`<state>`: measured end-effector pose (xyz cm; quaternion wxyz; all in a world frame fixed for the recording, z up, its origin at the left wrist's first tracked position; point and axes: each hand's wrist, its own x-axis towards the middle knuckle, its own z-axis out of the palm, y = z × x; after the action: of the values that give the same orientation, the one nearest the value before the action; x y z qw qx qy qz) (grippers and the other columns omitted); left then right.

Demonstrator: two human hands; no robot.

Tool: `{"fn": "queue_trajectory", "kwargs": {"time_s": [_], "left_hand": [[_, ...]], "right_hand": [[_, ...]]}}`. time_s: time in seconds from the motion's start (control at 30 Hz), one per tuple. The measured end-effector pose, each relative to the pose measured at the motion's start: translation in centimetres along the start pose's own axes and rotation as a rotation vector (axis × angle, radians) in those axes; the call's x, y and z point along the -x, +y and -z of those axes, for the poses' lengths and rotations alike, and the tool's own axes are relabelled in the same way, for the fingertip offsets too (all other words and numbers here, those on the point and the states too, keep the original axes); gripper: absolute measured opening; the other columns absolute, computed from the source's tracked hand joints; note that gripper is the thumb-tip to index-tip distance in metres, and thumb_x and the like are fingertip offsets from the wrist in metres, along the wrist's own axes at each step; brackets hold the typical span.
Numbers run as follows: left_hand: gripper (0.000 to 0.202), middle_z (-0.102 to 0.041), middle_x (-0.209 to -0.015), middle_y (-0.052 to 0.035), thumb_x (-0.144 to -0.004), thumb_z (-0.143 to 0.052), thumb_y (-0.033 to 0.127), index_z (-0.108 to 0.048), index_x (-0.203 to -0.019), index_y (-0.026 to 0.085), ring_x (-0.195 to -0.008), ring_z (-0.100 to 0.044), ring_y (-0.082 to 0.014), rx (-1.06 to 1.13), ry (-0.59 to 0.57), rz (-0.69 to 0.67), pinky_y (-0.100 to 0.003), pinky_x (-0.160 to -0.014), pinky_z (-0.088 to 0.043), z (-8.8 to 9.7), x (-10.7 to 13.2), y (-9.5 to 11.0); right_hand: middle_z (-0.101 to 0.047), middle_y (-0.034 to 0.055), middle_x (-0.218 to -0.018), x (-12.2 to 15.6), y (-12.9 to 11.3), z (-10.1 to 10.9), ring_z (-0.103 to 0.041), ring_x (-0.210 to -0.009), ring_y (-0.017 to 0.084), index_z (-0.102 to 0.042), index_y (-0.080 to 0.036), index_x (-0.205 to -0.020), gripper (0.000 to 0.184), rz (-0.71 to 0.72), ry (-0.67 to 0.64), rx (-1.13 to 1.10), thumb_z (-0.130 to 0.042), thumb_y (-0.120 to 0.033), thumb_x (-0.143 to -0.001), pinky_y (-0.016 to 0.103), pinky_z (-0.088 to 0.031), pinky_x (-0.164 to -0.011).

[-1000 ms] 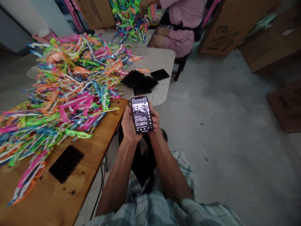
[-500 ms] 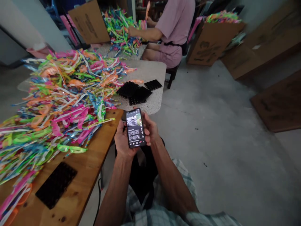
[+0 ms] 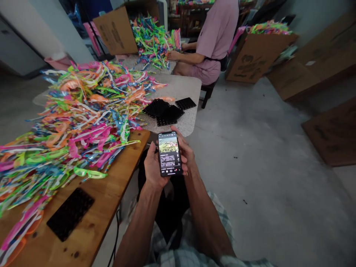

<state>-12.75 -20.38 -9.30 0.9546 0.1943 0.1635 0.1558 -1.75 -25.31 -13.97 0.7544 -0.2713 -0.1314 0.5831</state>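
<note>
**Q:** What step does the view show, and where is the smartphone (image 3: pixel 168 157)?

**A:** Judged from the posture, a viewing step: the lit screen bears a greenish picture above lines of pale text. The smartphone lies between both hands over the lap, just right of the wooden table (image 3: pixel 104 205) as seen.

**Q:** State of the fingers?

**A:** The left hand (image 3: pixel 152 167) cradles the phone's left edge and lower corner, its thumb raised alongside. The right hand (image 3: pixel 189 155) supports the opposite side, fingertips curled against the edge. Digits beneath the case are hidden.

**Q:** Orientation?

**A:** Long axis pointing away from the body, top end farthest and leaning slightly left; screen up, toward the wearer.

**Q:** What would the next move call for?

**A:** Any touch on the screen would, in our judgement, need one thumb free while the other hand bears the weight. Laying the phone down would require a bare patch beside the heaped plastic eyeglasses (image 3: pixel 86 122) or the black perforated panels (image 3: pixel 167 112).
</note>
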Motion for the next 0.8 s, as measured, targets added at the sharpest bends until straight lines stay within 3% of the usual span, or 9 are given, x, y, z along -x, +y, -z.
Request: {"fn": "queue_trajectory", "kwargs": {"time_s": [0.2, 0.37, 0.47, 0.53, 0.57, 0.63, 0.7, 0.8], "left_hand": [[0.087, -0.072, -0.086, -0.0265, -0.099, -0.009, 0.063, -0.069, -0.108, 0.001, -0.073, -0.074, -0.0351, -0.016, -0.055, 0.004, -0.05, -0.061, -0.061, 0.3, -0.4, -0.4], [0.086, -0.073, -0.088, -0.0264, -0.099, -0.008, 0.063, -0.069, -0.111, 0.003, -0.071, -0.074, -0.0348, -0.05, -0.051, -0.013, -0.05, -0.06, -0.061, 0.4, -0.3, 0.0], [0.088, -0.072, -0.084, -0.0271, -0.098, -0.008, 0.064, -0.07, -0.104, 0.001, -0.072, -0.074, -0.0358, -0.119, 0.032, -0.039, -0.05, -0.061, -0.061, 0.6, -0.2, 1.0], [0.088, -0.072, -0.083, -0.0262, -0.097, -0.011, 0.066, -0.07, -0.102, 0.001, -0.075, -0.074, -0.036, -0.147, 0.074, -0.058, -0.05, -0.062, -0.061, 1.0, -0.4, 1.9], [0.085, -0.073, -0.084, -0.0246, -0.097, -0.013, 0.066, -0.07, -0.102, 0.002, -0.077, -0.074, -0.0354, -0.146, 0.082, -0.079, -0.049, -0.064, -0.062, 1.2, -0.5, 2.3], [0.076, -0.074, -0.086, -0.0197, -0.099, -0.02, 0.063, -0.07, -0.104, 0.006, -0.08, -0.074, -0.0322, -0.116, 0.101, -0.169, -0.045, -0.07, -0.062, 1.5, -1.0, 3.0], [0.067, -0.075, -0.088, -0.0159, -0.101, -0.025, 0.057, -0.07, -0.104, 0.008, -0.084, -0.074, -0.0292, -0.069, 0.158, -0.288, -0.042, -0.075, -0.061, 1.5, -1.5, 3.4], [0.06, -0.075, -0.09, -0.0148, -0.102, -0.029, 0.053, -0.069, -0.106, 0.009, -0.088, -0.074, -0.0285, -0.018, 0.262, -0.361, -0.041, -0.079, -0.06, 0.8, -1.9, 3.8]], "right_hand": [[-0.057, -0.0097, -0.056, -0.1, -0.4, -0.2, -0.038, -0.032, 0.005, -0.042, -0.029, -0.15, 0.064, 0.121, -0.029, 0.034, -0.065, -0.041, -0.092, 0.014, -0.038, -0.033], [-0.064, -0.0062, -0.066, -0.3, -0.8, -0.1, -0.039, -0.034, 0.005, -0.049, -0.028, -0.145, 0.058, 0.164, 0.019, 0.158, -0.064, -0.045, -0.091, 0.017, -0.041, -0.033], [-0.074, 0.0009, -0.093, 0.2, -2.1, -1.0, -0.053, -0.045, 0.007, -0.06, -0.029, -0.134, 0.042, 0.352, 0.128, 0.441, -0.058, -0.044, -0.095, 0.023, -0.054, -0.045], [-0.072, 0.0038, -0.117, 1.3, -3.4, -2.1, -0.07, -0.077, 0.014, -0.063, -0.03, -0.13, 0.034, 0.555, 0.166, 0.727, -0.056, -0.038, -0.098, 0.034, -0.063, -0.074], [-0.07, 0.0043, -0.124, 2.0, -4.0, -2.7, -0.07, -0.1, 0.018, -0.062, -0.029, -0.131, 0.034, 0.644, 0.135, 0.901, -0.056, -0.033, -0.098, 0.04, -0.06, -0.092], [-0.068, 0.0062, -0.128, 3.7, -4.7, -3.8, -0.06, -0.125, 0.024, -0.06, -0.026, -0.134, 0.036, 0.804, 0.005, 1.245, -0.054, -0.024, -0.098, 0.05, -0.049, -0.111], [-0.068, 0.0105, -0.126, 5.2, -4.5, -4.5, -0.054, -0.133, 0.028, -0.056, -0.019, -0.135, 0.041, 0.921, -0.142, 1.486, -0.054, -0.015, -0.095, 0.054, -0.045, -0.113], [-0.064, 0.0161, -0.131, 6.8, -3.0, -4.7, -0.046, -0.139, 0.033, -0.052, -0.011, -0.136, 0.046, 0.946, -0.25, 1.699, -0.058, -0.014, -0.091, 0.059, -0.044, -0.114]]}}
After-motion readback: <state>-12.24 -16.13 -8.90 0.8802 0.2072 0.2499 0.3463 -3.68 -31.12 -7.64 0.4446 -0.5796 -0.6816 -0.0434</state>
